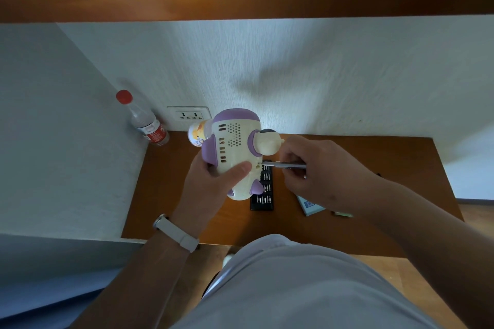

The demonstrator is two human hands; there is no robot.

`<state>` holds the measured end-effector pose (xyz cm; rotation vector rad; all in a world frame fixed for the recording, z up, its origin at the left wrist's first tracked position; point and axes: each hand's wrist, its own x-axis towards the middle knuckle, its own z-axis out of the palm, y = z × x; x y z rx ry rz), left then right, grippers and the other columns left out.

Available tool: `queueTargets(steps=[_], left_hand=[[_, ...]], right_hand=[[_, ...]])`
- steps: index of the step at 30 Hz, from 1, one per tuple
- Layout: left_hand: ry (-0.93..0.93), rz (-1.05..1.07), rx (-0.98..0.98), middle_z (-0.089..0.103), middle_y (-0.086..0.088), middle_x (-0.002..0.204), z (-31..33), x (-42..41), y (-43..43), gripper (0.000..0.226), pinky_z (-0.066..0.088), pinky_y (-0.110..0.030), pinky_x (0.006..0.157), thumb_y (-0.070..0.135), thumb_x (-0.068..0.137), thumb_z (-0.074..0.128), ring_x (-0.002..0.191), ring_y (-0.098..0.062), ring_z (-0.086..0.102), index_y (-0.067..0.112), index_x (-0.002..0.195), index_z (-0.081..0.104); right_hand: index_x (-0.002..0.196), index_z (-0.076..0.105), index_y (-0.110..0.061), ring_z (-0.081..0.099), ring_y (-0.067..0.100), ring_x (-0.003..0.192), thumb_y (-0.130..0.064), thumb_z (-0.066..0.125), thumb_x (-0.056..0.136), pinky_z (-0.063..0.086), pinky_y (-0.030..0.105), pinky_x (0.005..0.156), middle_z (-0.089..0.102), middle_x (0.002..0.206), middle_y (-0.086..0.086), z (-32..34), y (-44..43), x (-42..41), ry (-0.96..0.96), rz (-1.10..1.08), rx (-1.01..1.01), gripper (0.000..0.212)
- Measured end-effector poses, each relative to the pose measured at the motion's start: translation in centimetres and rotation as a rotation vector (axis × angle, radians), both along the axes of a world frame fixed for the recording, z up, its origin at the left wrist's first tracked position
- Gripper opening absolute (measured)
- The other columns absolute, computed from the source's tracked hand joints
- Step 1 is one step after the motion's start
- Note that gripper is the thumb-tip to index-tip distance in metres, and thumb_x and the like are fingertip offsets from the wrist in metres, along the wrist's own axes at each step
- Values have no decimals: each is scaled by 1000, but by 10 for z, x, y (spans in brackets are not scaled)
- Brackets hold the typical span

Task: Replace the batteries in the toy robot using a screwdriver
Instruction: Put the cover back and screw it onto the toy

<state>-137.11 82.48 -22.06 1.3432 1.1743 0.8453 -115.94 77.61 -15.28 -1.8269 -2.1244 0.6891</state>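
Observation:
A cream and purple toy robot [235,139] is held above the brown table, its back with vent slots and speaker holes turned toward me. My left hand [213,181] grips it from below, thumb pressed on the back panel. My right hand [312,171] pinches a thin silver screwdriver [283,165] that lies nearly level. Its tip sits at a small hole on the robot's back, just right of my left thumb. A black bit case [263,195] with several bits lies open on the table under the robot.
A clear bottle with a red cap [145,123] stands in the left corner by a wall socket [188,114]. A printed cup [197,135] sits behind the robot. A blue-white pack [310,205] and a small green item [343,214] lie on the brown table [165,195] at right.

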Motion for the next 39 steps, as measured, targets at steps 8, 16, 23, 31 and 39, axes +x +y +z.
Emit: queueTargets(steps=[8,16,23,31,39], left_hand=[[-66,-33,-27,72,24,100,4,3,-4,48,58,-19,67,37,70,75,99,-2,69,37,114,56],[-59,-28,-34,72,24,96,3,8,-5,40,60,-22,67,29,77,82,95,-2,70,40,107,58],[-59,-26,-49,73,23,95,4,14,-6,38,58,-20,65,32,76,78,95,-3,71,40,106,58],[-44,-29,-42,71,17,100,2,23,-9,46,61,-27,70,36,73,83,103,-11,68,39,112,57],[-31,-51,-50,73,11,104,2,26,-10,37,61,-33,78,34,75,72,106,-18,69,40,110,59]], right_hand=[[92,54,-30,50,4,59,-34,55,96,28,11,50,50,68,-14,4,-1,3,-38,-8,15,6],[98,56,-27,51,7,59,-34,61,93,33,11,51,49,67,-14,0,-5,7,-8,-17,19,10],[92,48,-31,55,8,63,-27,55,96,31,13,52,52,69,-12,1,-11,10,-39,-20,18,8],[87,55,-23,62,15,70,-36,47,100,29,15,48,53,65,-8,5,-17,17,-73,-15,38,20],[92,41,-34,56,8,62,-28,58,94,37,13,50,50,68,-15,-1,-22,22,-25,-53,41,18]])
